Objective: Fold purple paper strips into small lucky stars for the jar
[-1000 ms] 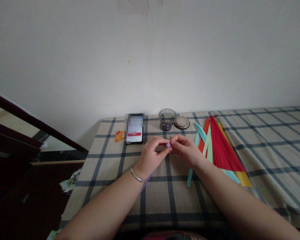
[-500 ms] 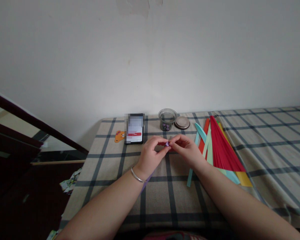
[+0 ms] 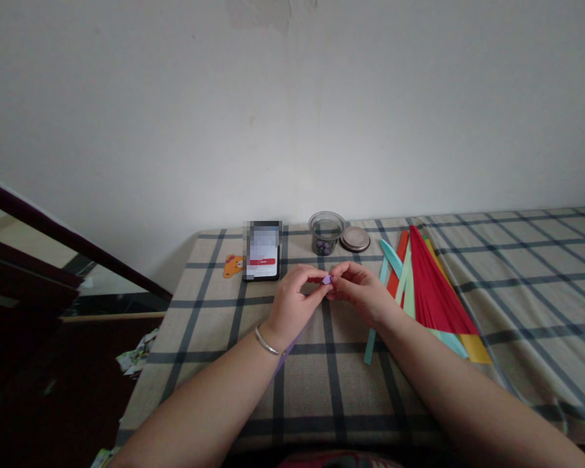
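Note:
Over the middle of the checked cloth, a small folded piece of purple paper is pinched between both hands. My left hand grips its left side with thumb and forefinger, and a silver bangle circles that wrist. On the other side, the fingertips of my right hand press together on the same paper. Part of a purple paper strip shows beneath my left wrist. Just beyond the hands stands an uncovered clear plastic tub with small dark purple pieces at its bottom.
A round lid lies beside the tub. Left of it are a phone, partly blurred out, and an orange bear-shaped piece. Red paper strips fan out at right, among blue, green, orange and yellow ones. A wall rises behind.
My right fingers have shifted slightly around the folded purple paper, and a little more of it shows. My left hand stays nearly in place.

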The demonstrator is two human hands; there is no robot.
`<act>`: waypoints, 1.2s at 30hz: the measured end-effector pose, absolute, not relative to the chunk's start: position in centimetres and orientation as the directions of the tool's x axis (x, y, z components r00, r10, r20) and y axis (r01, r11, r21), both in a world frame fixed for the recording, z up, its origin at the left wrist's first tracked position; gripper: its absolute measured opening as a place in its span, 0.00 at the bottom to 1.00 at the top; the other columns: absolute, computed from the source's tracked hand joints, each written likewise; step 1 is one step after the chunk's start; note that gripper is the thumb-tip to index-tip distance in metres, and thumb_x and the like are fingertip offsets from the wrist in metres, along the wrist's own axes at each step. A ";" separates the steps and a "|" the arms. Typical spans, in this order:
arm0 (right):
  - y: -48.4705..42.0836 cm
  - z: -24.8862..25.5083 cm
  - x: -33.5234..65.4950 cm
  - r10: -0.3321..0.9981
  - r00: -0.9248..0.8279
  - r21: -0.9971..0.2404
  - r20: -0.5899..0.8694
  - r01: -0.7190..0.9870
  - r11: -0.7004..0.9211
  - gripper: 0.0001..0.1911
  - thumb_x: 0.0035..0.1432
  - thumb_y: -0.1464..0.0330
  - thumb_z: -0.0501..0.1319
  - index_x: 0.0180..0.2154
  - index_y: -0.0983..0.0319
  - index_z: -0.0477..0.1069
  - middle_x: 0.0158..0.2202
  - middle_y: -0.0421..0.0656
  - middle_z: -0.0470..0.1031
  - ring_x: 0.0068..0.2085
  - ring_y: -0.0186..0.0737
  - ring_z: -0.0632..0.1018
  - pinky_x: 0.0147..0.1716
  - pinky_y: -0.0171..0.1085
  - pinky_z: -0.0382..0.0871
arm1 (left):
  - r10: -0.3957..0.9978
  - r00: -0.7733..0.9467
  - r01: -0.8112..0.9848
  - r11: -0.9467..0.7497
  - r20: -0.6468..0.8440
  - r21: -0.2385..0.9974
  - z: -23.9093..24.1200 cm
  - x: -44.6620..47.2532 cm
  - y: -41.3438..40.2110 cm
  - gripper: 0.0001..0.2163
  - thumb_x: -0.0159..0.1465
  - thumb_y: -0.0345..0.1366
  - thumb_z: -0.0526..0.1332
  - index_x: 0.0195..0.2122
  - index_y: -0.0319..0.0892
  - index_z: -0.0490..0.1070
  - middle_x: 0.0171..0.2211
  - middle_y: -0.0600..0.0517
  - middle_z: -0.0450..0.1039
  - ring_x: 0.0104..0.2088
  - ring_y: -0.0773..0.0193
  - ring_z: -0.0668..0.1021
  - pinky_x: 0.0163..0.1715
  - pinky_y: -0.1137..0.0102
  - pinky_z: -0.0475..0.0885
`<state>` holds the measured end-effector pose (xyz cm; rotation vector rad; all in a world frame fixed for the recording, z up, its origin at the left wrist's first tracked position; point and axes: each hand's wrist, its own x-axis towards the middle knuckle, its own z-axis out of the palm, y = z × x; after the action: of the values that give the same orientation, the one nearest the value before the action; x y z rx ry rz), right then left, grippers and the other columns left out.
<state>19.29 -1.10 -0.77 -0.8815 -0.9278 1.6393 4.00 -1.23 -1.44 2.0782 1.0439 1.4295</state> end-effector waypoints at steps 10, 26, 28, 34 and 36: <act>-0.9 -1.1 19.6 0.963 -0.251 -0.917 -0.098 -0.354 -0.185 0.15 0.40 0.62 0.71 0.25 0.61 0.67 0.23 0.35 0.71 0.23 0.30 0.72 0.27 0.33 0.71 | 0.737 0.239 0.368 -0.671 0.632 0.643 -1.2 3.9 -1.3 0.07 0.56 0.27 0.63 0.35 0.43 0.71 0.33 0.51 0.74 0.35 0.64 0.76 0.37 0.67 0.73; -1.1 -1.3 19.4 0.982 -0.189 -0.985 0.010 -0.172 -0.023 0.10 0.44 0.68 0.65 0.25 0.59 0.63 0.23 0.35 0.68 0.24 0.33 0.72 0.26 0.34 0.68 | 0.736 0.284 0.395 -0.674 0.615 0.624 -1.6 3.8 -1.3 0.07 0.56 0.26 0.63 0.35 0.42 0.71 0.34 0.50 0.74 0.37 0.61 0.76 0.40 0.64 0.73; -1.1 -1.4 19.4 0.986 -0.161 -0.992 0.041 -0.128 0.021 0.09 0.45 0.68 0.64 0.25 0.59 0.63 0.23 0.36 0.69 0.26 0.34 0.72 0.27 0.35 0.68 | 0.731 0.288 0.397 -0.679 0.618 0.618 -1.6 3.8 -1.2 0.07 0.56 0.26 0.63 0.35 0.42 0.71 0.34 0.50 0.74 0.37 0.62 0.76 0.40 0.64 0.73; -1.2 -1.5 19.5 0.986 -0.136 -0.994 0.097 -0.063 0.089 0.09 0.45 0.68 0.63 0.24 0.59 0.63 0.23 0.37 0.69 0.26 0.34 0.72 0.29 0.35 0.69 | 0.734 0.276 0.399 -0.675 0.620 0.621 -1.6 3.8 -1.3 0.07 0.55 0.26 0.63 0.35 0.42 0.71 0.33 0.50 0.74 0.37 0.62 0.76 0.40 0.66 0.73; -1.1 -1.4 19.5 0.986 -0.141 -0.993 0.089 -0.087 0.077 0.09 0.45 0.67 0.64 0.23 0.59 0.63 0.23 0.36 0.69 0.26 0.33 0.72 0.28 0.34 0.69 | 0.730 0.276 0.390 -0.680 0.626 0.621 -1.6 3.8 -1.3 0.07 0.55 0.26 0.64 0.34 0.42 0.71 0.33 0.50 0.74 0.37 0.62 0.76 0.40 0.65 0.73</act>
<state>19.45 -1.12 -1.42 -1.0156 -1.2918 1.2891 3.84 -1.28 -1.60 2.2070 1.0177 1.3667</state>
